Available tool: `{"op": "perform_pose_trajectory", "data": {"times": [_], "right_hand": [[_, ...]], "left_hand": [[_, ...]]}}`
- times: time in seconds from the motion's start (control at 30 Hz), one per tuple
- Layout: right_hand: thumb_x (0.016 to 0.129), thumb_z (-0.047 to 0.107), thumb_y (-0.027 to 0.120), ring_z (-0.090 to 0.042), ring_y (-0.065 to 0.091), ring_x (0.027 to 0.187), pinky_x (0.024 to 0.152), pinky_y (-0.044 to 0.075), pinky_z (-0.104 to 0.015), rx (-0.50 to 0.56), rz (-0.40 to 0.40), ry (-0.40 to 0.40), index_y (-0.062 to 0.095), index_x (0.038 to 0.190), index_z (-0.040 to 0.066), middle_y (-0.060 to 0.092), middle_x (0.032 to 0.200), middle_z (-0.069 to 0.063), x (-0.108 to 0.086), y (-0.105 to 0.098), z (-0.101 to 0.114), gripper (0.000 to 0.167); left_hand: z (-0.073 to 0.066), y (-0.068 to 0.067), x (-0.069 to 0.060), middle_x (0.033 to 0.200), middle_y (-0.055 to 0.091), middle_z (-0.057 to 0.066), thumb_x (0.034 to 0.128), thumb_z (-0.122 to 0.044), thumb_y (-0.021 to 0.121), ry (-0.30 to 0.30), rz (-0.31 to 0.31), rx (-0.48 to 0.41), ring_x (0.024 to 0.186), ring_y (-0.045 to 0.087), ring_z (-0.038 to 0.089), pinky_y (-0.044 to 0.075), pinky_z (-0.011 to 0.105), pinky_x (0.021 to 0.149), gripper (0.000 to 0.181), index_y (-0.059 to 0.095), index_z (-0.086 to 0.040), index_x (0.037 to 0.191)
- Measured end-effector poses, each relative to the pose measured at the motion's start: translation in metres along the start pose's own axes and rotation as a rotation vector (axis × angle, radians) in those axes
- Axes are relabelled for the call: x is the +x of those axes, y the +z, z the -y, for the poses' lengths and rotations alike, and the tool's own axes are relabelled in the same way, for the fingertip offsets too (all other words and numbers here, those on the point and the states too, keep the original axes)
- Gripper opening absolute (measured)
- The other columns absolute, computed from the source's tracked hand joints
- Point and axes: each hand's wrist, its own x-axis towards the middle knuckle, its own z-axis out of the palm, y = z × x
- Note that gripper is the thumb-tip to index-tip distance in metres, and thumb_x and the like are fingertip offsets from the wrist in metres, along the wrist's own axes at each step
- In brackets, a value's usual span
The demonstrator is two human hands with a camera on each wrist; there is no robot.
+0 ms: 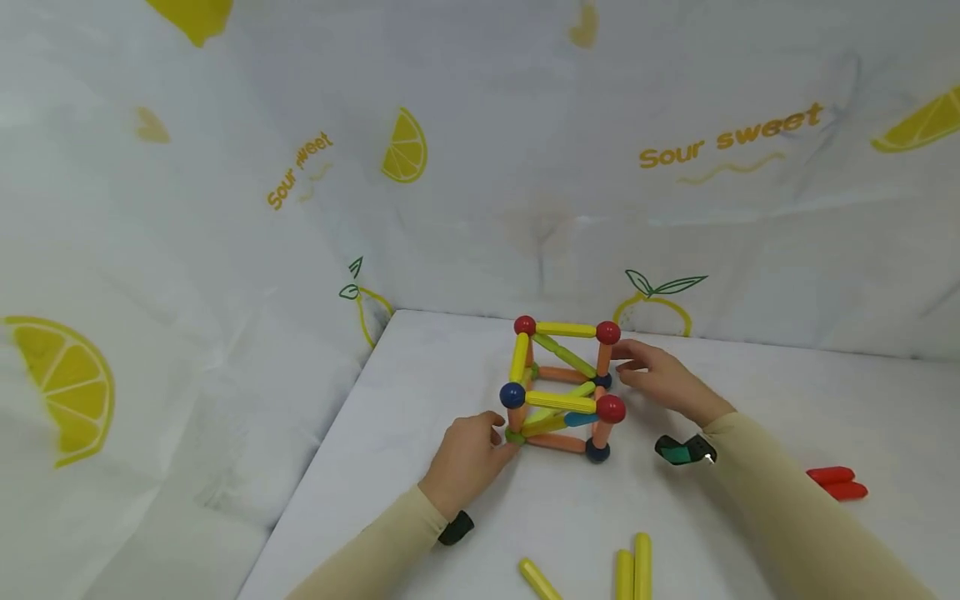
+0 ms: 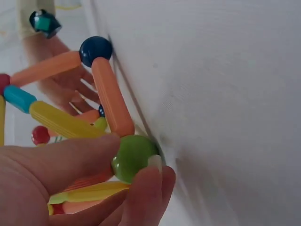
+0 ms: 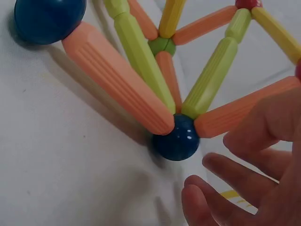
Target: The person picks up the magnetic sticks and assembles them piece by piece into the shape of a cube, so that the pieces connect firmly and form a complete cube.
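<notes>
A box-shaped frame of magnetic building sticks and balls stands on the white table, its upper front yellow stick point(image 1: 562, 402) joined to a red ball point(image 1: 611, 408). My left hand point(image 1: 467, 462) is at the lower front-left corner; thumb and fingers pinch the green ball point(image 2: 134, 157) there. By the back-right corner is my right hand point(image 1: 667, 383), fingers loosely bent and holding nothing. In the right wrist view its fingertips lie near an orange upright stick point(image 3: 247, 110) and a dark blue ball point(image 3: 176, 141). Whether they touch the stick I cannot tell.
Two yellow sticks point(image 1: 642, 567) lie side by side near the front edge of view, with a single yellow stick point(image 1: 538, 578) to their left. Two red sticks point(image 1: 843, 483) lie beyond the right forearm. A white lemon-print sheet point(image 1: 480, 167) hangs behind the table.
</notes>
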Motion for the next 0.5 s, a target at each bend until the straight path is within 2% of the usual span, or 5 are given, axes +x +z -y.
{"op": "perform_pose_trajectory", "data": {"times": [0.1, 0.23, 0.33, 0.5], "right_hand": [[0.105, 0.017, 0.058, -0.050, 0.056, 0.141, 0.110, 0.051, -0.069, 0.019, 0.078, 0.011, 0.047, 0.160, 0.002, 0.058, 0.155, -0.027, 0.003, 0.004, -0.006, 0.058], [0.105, 0.021, 0.061, -0.047, 0.060, 0.134, 0.106, 0.055, -0.064, -0.026, 0.066, 0.025, 0.056, 0.153, 0.003, 0.063, 0.149, -0.025, -0.008, 0.004, -0.009, 0.052], [0.106, 0.022, 0.060, -0.046, 0.063, 0.128, 0.100, 0.060, -0.058, -0.068, 0.039, 0.045, 0.059, 0.149, 0.004, 0.065, 0.145, -0.025, -0.023, 0.001, -0.012, 0.047], [0.106, 0.021, 0.061, -0.042, 0.068, 0.121, 0.093, 0.064, -0.053, -0.081, 0.013, 0.061, 0.062, 0.145, 0.002, 0.068, 0.140, -0.023, -0.055, -0.002, -0.014, 0.043]], "left_hand": [[-0.001, 0.001, 0.012, 0.073, 0.074, 0.000, 0.0943, -0.017, 0.084, -0.052, 0.092, -0.145, 0.058, 0.062, 0.007, 0.049, 0.022, 0.053, 0.030, 0.077, 0.003, 0.116], [-0.003, -0.003, 0.025, 0.069, 0.072, 0.002, 0.0941, -0.010, 0.081, -0.120, 0.161, -0.264, 0.055, 0.064, 0.010, 0.048, 0.023, 0.052, 0.027, 0.077, 0.004, 0.116], [-0.003, -0.006, 0.035, 0.077, 0.075, 0.005, 0.0955, -0.007, 0.078, -0.140, 0.170, -0.280, 0.061, 0.069, 0.012, 0.053, 0.023, 0.058, 0.028, 0.076, 0.005, 0.120], [0.000, -0.009, 0.057, 0.094, 0.078, 0.007, 0.0986, -0.010, 0.074, -0.147, 0.177, -0.240, 0.075, 0.071, 0.013, 0.060, 0.028, 0.072, 0.030, 0.075, 0.002, 0.126]]}}
